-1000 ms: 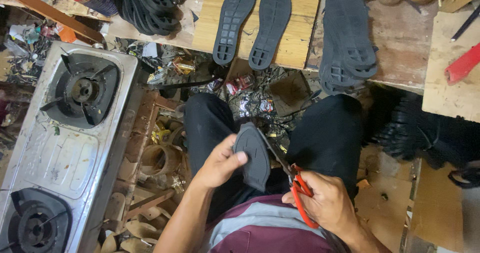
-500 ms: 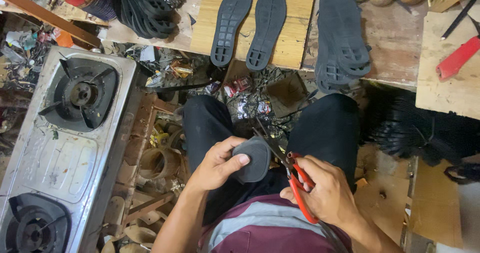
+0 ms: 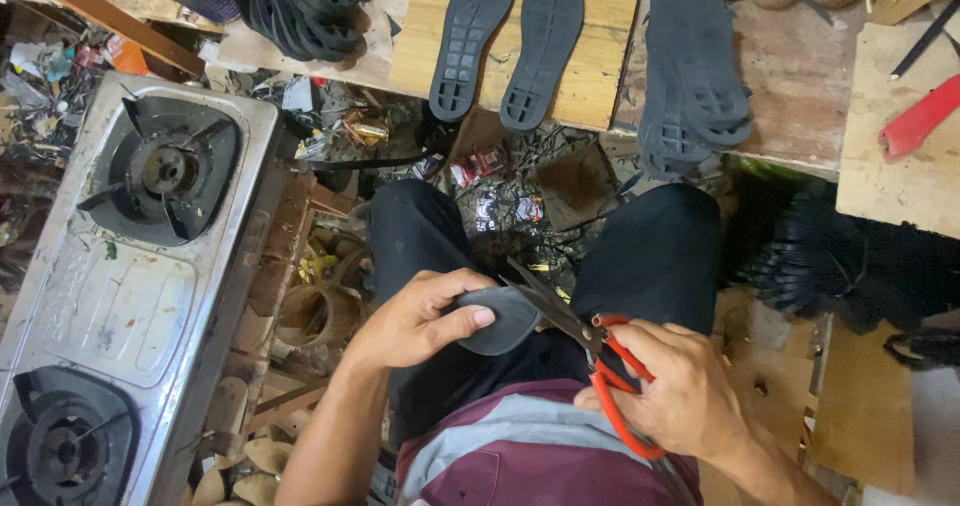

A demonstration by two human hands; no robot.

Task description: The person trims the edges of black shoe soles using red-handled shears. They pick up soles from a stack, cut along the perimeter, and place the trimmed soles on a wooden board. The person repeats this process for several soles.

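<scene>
The left hand (image 3: 420,318) pinches a dark grey rubber piece (image 3: 500,318) over the lap, thumb pressed on top. The right hand (image 3: 672,394) is curled through red-handled scissors (image 3: 590,351), blades at the piece's edge. 2 black soles (image 3: 510,41) lie on a wooden board (image 3: 610,56). The blade tips blur against the dark trousers; the stove (image 3: 120,286) is cut off at left.

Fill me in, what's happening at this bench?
A seated person is trimming a dark rubber piece over their lap. The left hand grips it while the right hand works red-handled scissors, blades open at its edge. Two black soles lie on the wooden board ahead; a two-burner stove sits to the left.
</scene>
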